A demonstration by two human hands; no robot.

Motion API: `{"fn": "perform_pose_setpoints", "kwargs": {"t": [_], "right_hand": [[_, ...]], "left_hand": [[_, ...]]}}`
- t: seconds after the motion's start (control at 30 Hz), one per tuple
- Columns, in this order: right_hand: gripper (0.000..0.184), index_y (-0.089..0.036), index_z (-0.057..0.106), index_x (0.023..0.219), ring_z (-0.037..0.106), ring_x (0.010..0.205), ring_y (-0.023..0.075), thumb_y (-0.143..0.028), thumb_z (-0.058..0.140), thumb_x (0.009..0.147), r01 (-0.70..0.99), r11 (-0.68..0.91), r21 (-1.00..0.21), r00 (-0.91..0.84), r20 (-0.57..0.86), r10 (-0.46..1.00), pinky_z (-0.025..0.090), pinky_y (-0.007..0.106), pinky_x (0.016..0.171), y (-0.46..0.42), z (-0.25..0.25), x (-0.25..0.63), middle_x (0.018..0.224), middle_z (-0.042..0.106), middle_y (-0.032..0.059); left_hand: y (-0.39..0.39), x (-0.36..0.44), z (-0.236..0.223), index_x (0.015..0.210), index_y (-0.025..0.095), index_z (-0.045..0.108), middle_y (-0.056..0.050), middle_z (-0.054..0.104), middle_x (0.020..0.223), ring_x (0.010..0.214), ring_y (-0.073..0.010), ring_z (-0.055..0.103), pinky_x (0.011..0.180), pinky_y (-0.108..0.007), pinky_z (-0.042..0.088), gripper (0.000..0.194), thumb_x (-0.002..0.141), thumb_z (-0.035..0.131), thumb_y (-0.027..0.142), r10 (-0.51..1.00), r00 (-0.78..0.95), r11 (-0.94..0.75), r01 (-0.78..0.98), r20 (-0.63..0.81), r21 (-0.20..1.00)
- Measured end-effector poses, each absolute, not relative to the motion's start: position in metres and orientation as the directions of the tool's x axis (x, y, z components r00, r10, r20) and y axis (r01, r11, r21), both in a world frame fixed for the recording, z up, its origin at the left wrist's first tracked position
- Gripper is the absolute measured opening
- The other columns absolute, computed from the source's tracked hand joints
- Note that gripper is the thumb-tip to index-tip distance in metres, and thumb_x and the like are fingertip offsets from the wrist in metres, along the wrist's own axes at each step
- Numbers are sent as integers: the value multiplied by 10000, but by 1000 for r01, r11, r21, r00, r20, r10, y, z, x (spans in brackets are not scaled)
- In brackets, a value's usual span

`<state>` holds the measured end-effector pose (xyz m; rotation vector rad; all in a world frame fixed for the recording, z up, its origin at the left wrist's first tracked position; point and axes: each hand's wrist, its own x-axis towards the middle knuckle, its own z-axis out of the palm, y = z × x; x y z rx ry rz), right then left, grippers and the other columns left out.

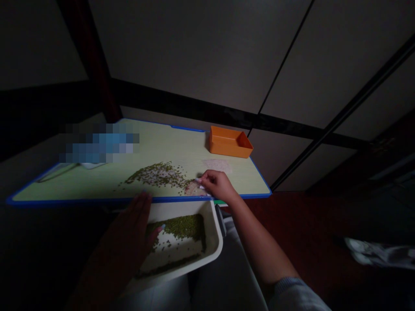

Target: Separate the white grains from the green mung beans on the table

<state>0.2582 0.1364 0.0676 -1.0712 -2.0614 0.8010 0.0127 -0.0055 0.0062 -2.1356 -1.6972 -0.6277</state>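
My right hand [216,183] is closed in a pinch low over the table, at the right end of a loose pile of green and whitish grains [158,172], which look like beans. A small pale bit shows at its fingertips, too small to name. Below the table edge, my left hand [138,224] reaches over the left side of a white plastic bin [214,246], its fingers stretched toward the edge and its thumb apart. Green grains [184,225] lie in the bin, heaped along its far side. The left hand covers part of the bin.
An orange open box [230,144] stands at the back right of the pale table [181,149], which has a blue rim. A pale patch of small grains [218,164] lies before the box. A blurred-out blue object [100,144] is at the left. Cabinet panels [201,52] rise behind.
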Motion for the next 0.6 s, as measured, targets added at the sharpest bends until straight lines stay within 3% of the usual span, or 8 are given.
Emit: {"fn": "perform_pose_setpoints", "kwargs": {"t": [0.13,0.4,0.6], "right_hand": [[231,-172,613,748,445,557,99,-380,603,848,477,466,-745,-420,272,866,295,201,539,137,67,258,584,537,-34],[292,-186,557,702,442,520,101,-447,585,832,393,435,-810,-367,296,882,296,206,503,143,59,259,559,507,-44],[278,-180,570,707,466,545,104,-426,594,834,446,466,-764,-379,310,872,307,204,519,142,61,258,578,546,-32]], "left_hand": [[-4,13,4,1511,114,42,-220,352,1529,1404,-342,371,1070,-514,418,788,896,350,499,816,195,-228,974,545,-7],[-3,11,0,1491,54,151,-244,401,1492,1386,-339,398,1079,-478,399,778,888,353,501,785,212,-236,971,582,-35],[-3,12,1,1480,45,192,-237,385,1506,1387,-332,395,1092,-467,383,778,888,351,524,775,221,-252,967,592,-32]]}}
